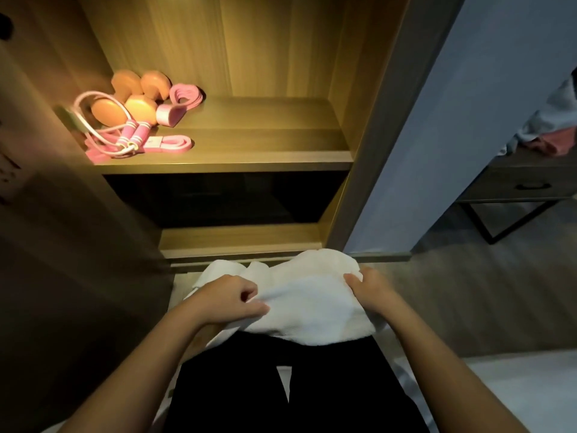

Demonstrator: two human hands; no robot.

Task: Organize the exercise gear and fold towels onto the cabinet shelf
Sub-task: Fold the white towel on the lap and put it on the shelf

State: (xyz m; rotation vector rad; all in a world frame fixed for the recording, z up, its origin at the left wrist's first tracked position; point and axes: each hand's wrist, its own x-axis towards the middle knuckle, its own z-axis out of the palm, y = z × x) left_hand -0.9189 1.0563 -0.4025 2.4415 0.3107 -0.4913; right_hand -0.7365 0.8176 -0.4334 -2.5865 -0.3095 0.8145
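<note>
Both hands grip one white towel (307, 303) over the person's lap, near the bottom of the open cabinet. Left hand (231, 296) is closed on the towel's left part, with the cloth pinched between thumb and fingers. Right hand (370, 292) clasps the right edge, thumb on top. This towel is thick and fluffy, partly folded, with loose corners at its far left side, and it lies on black trousers (281, 385).

Farther away, the lit wooden shelf (249, 151) carries the exercise gear at its left end: orange dumbbells (131, 100), a pink skipping rope (125, 137) and pink resistance bands (184, 95), all touching or just beside each other. The right part of the shelf is bare wood. Below it is a dark compartment (224, 198). At the far right stands a small table with a drawer (527, 185), with crumpled clothes (549, 129) on top, beside a pale blue wall (452, 120).
</note>
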